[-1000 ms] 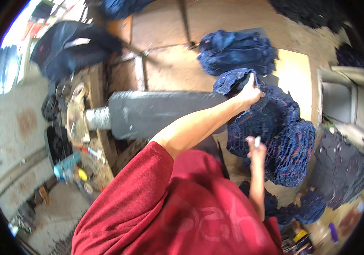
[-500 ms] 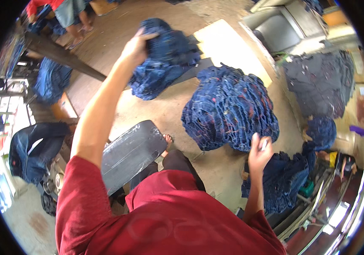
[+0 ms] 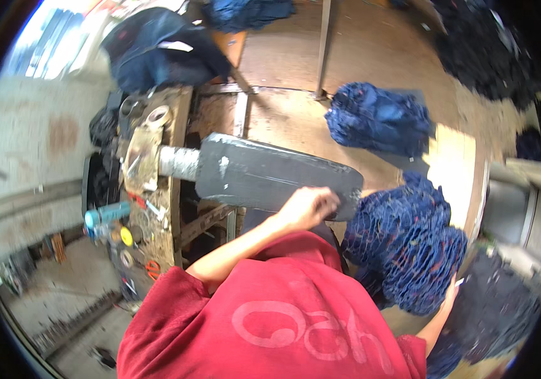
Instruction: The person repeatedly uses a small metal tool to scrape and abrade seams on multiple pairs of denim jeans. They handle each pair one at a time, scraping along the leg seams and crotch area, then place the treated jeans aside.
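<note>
My left hand [image 3: 311, 207] is over the near edge of a long dark padded board [image 3: 264, 177]. Its fingers look bent but are smeared by motion, and nothing shows in them. On my right lies a large heap of stacked blue denim pieces [image 3: 406, 243] with loose threads along the edges. My right hand [image 3: 450, 295] is at the near right side of this heap, closed on a small white stick-like thing [image 3: 461, 282]. Part of that hand is hidden against the cloth. Beyond the heap sits a second denim bundle [image 3: 378, 117], with no hand on it.
Left of the board stands a worn wooden bench [image 3: 176, 240] with a tape roll [image 3: 158, 116], a teal bottle [image 3: 107, 215] and orange-handled scissors [image 3: 152, 270]. Dark jeans [image 3: 163, 50] hang behind it. A thin post [image 3: 323, 50] rises at the back. Dark grey cloth [image 3: 498, 303] lies at the right.
My view has swung left, bringing the bench into sight. My left hand has let go of the far denim bundle and come back over the board. My right hand stays by the large heap.
</note>
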`<state>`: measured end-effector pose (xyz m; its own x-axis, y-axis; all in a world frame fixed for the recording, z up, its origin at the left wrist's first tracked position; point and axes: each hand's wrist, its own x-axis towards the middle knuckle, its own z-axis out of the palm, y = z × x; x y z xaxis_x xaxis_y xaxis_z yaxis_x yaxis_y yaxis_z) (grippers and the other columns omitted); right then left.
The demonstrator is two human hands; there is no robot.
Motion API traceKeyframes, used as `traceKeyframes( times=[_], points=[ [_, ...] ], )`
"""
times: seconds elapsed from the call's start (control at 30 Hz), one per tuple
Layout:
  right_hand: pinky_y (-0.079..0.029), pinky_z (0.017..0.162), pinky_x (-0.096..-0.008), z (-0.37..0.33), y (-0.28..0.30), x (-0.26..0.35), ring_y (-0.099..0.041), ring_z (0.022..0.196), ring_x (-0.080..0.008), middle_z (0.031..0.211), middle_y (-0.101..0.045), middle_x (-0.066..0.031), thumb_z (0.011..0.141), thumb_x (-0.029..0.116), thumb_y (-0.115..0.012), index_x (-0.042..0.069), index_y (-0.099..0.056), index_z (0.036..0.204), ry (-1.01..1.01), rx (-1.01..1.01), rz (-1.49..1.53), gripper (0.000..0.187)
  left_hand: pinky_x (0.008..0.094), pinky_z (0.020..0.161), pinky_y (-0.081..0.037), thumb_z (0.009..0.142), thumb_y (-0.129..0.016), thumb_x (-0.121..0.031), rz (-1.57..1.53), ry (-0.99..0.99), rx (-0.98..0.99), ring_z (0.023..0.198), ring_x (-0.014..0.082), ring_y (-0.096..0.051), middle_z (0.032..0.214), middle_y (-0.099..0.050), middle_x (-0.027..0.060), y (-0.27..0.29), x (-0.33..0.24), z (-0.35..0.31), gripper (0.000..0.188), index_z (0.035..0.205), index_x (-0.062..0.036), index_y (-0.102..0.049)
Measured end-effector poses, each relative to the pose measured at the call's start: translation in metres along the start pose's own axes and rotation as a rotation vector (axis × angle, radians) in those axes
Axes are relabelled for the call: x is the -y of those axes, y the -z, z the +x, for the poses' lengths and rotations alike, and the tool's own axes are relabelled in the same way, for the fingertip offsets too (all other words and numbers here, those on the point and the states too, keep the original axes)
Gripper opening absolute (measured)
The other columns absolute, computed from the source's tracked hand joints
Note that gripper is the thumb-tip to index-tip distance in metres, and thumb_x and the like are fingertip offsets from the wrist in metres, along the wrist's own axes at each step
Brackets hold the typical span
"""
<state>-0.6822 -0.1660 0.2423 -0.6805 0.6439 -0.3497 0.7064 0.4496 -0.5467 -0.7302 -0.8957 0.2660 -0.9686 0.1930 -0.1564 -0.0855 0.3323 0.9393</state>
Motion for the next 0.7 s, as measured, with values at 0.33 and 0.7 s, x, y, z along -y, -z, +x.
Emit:
traceKeyframes(
  times=[0.33,0.7],
  points=[
    [-0.05,0.108,-0.0478,-0.068,-0.072,0.105,-0.063,0.126,-0.0364,0.139,-0.065,-0.0219,0.101,0.045,-0.075,-0.006,-0.062,0.139,0.403,-0.225,-0.105,0.065,0.0509,0.084,-0.06,0.096,-0.07,-0.019,-0.02,-0.192,0.051,0.092,0.0381,-0.077,0.096,-0.08,0.0133,-0.016,-0.006,-0.029,0.024,0.117,-0.0098,-0.077],
    [-0.056,0.094,-0.0476,-0.029,0.001,0.321,-0.069,0.105,-0.0372,0.118,-0.07,-0.0219,0.099,0.027,-0.081,-0.006,-0.065,0.123,1.035,-0.653,0.081,0.043,0.0483,0.087,-0.061,0.096,-0.072,-0.023,-0.095,-0.657,0.175,0.098,0.0354,-0.079,0.101,-0.082,0.0174,-0.089,-0.112,0.075,0.024,0.11,-0.0063,-0.081]
  ],
)
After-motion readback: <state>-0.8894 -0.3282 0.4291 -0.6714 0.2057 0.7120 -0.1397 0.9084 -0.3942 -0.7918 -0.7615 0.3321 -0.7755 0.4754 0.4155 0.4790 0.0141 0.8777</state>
